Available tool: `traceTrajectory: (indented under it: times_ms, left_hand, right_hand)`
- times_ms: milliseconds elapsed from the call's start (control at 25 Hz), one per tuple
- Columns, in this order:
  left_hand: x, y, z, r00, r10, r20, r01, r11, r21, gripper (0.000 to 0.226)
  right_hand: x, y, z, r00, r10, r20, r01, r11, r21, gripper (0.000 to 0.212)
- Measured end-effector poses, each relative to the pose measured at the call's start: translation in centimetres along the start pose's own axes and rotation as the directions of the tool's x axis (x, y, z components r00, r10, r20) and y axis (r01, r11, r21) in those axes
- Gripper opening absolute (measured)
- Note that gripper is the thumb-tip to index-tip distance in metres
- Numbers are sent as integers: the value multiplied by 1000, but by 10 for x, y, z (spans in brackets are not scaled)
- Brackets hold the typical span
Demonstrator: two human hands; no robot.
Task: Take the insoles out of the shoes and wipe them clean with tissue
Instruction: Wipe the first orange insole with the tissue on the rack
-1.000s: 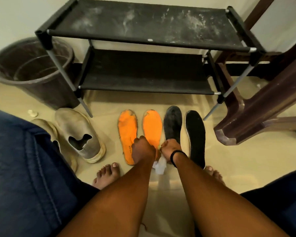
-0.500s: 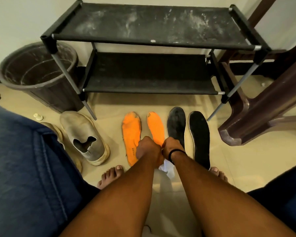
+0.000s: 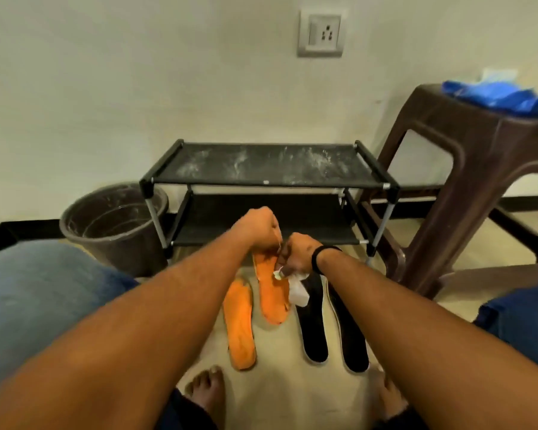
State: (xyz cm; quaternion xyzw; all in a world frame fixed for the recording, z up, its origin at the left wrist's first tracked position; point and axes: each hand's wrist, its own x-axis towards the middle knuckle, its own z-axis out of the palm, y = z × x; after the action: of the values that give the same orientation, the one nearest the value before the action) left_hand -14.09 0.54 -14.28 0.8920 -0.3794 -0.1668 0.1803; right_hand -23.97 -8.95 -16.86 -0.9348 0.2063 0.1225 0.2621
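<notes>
My left hand (image 3: 258, 226) grips the top end of an orange insole (image 3: 271, 293) and holds it lifted off the floor, hanging down. My right hand (image 3: 297, 257) holds a crumpled white tissue (image 3: 297, 290) against the insole's right edge. A second orange insole (image 3: 239, 330) lies flat on the floor to the left. Two black insoles (image 3: 312, 333) (image 3: 348, 336) lie side by side on the floor to the right. The shoes are out of view.
A black two-tier shoe rack (image 3: 271, 178) stands against the wall behind the insoles. A dark bucket (image 3: 112, 221) sits to its left. A brown plastic stool (image 3: 466, 169) with blue cloth (image 3: 503, 97) on top stands at the right. My bare feet (image 3: 207, 389) are near the insoles.
My left hand has lifted the right orange insole up from the floor. My right hand with the tissue rose with it. The camera has tilted up, showing the wall and stool top.
</notes>
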Motion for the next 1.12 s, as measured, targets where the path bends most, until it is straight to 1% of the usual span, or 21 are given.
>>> traceTrajectory:
  times_ms: [80,160,200,280,360,440,480,560,600,680,760,840,920,1000,1120]
  left_hand:
    - [-3,9,-51,990,134,-36,-136,989,-57,16]
    - [-2,18,-94,969,191,-157,-212,969,-127,22]
    - [-1,23,-113,954,195,-226,-237,955,-179,25]
    - [1,28,-143,937,134,-321,-258,888,-380,30]
    - [1,28,-161,951,92,-296,-257,766,-589,26]
    - [10,27,-166,962,135,-238,-261,715,-649,18]
    - [17,28,-165,962,159,-223,-268,705,-657,17]
    - [41,35,-160,955,166,-247,-292,686,-667,15]
    - [56,39,-159,946,164,-278,-312,690,-654,15]
    - [84,46,-158,928,200,-313,-347,768,-538,20]
    - [120,50,-156,929,283,-240,-358,853,-379,24]
    - [157,51,-149,934,324,-152,-355,889,-289,26]
    - [187,49,-137,942,326,-85,-336,906,-256,27]
    - [208,44,-125,940,340,-33,-340,923,-178,30]
    - [224,32,-100,930,366,-11,-366,929,-45,49]
  right_hand:
    - [-9,-18,-33,997,-33,-65,38,997,67,19]
    - [-16,-31,-72,983,-73,-171,93,990,109,18]
    - [-18,-36,-94,972,-93,-214,124,982,140,20]
    - [-25,-42,-134,953,-92,-289,174,947,272,22]
    - [-28,-42,-165,936,-69,-346,218,884,414,24]
    - [-26,-40,-191,923,-68,-379,257,841,476,24]
    - [-23,-37,-202,922,-76,-380,267,836,479,24]
    - [-12,-26,-224,912,-111,-395,279,873,399,20]
    - [-3,-17,-234,897,-126,-424,286,896,338,19]
    - [15,5,-248,854,-130,-505,278,932,230,16]
    - [39,34,-257,832,-119,-542,234,961,148,15]
    - [63,62,-260,845,-81,-529,163,981,109,15]
    - [86,86,-261,854,-48,-518,108,990,87,13]
    - [103,103,-257,869,-29,-494,71,995,67,10]
    - [127,120,-246,905,-59,-422,56,998,-20,8]
